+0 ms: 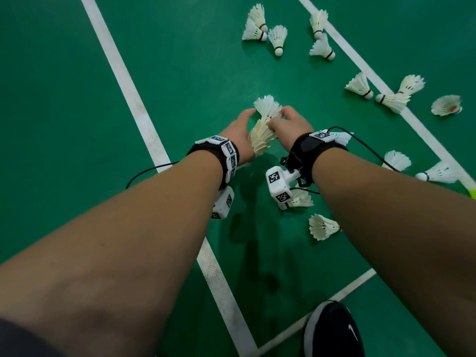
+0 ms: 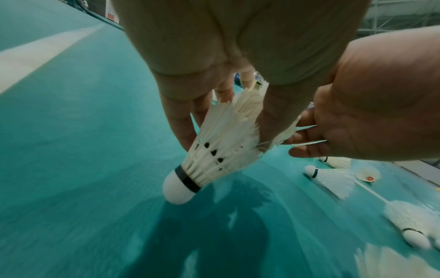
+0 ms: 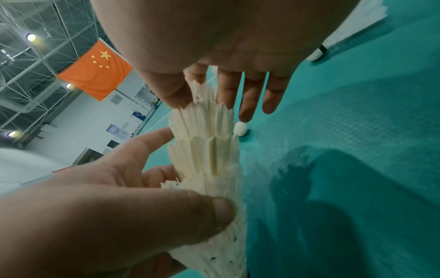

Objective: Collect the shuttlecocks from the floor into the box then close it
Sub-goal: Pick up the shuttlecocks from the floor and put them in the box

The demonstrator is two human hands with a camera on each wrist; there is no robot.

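A nested stack of white feather shuttlecocks hangs tilted above the green floor, its cork pointing down. My left hand grips the stack from the left, thumb pressed on the feathers. From the right, my right hand pinches the topmost shuttlecock at the stack's open end between thumb and forefinger, while its other fingers stay straight. Several loose shuttlecocks lie on the floor to the right and far ahead. No box is in view.
White court lines cross the green floor. My black shoe stands at the bottom right. A small yellow-green thing peeks in at the right edge. Cables trail from both wrist cameras.
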